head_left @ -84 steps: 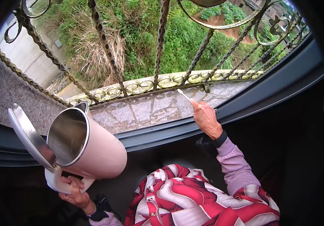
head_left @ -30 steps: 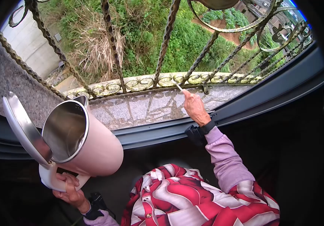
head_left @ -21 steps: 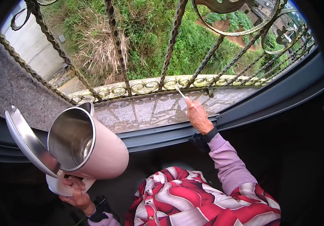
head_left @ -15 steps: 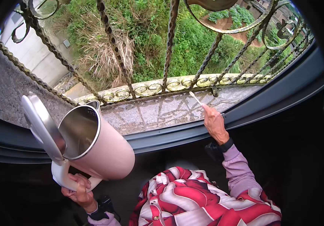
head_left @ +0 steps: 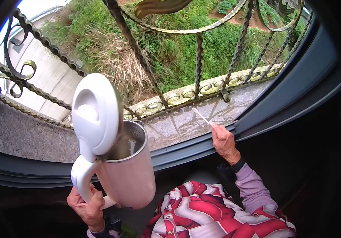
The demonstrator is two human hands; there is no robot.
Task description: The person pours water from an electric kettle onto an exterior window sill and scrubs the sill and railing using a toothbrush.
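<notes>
My left hand is wrapped round the white handle of a pink kettle, low at the left. The kettle's white lid stands open, and some liquid shows inside the steel interior. The kettle is close to upright, in front of the window track. My right hand is closed on a thin white stick, pinched near its lower end. The stick's pale tip points up and left above the stone sill, short of the railing's scrolled base.
A twisted metal railing runs along the sill's outer side. The dark window track crosses between my body and the sill. Beyond the railing are green plants, dry grass and a pale concrete surface. A red and white patterned garment covers my front.
The kettle has tipped more upright and shifted right, its lid now partly covering the opening. The stick has moved from the railing's base back over the sill. The view has turned.
</notes>
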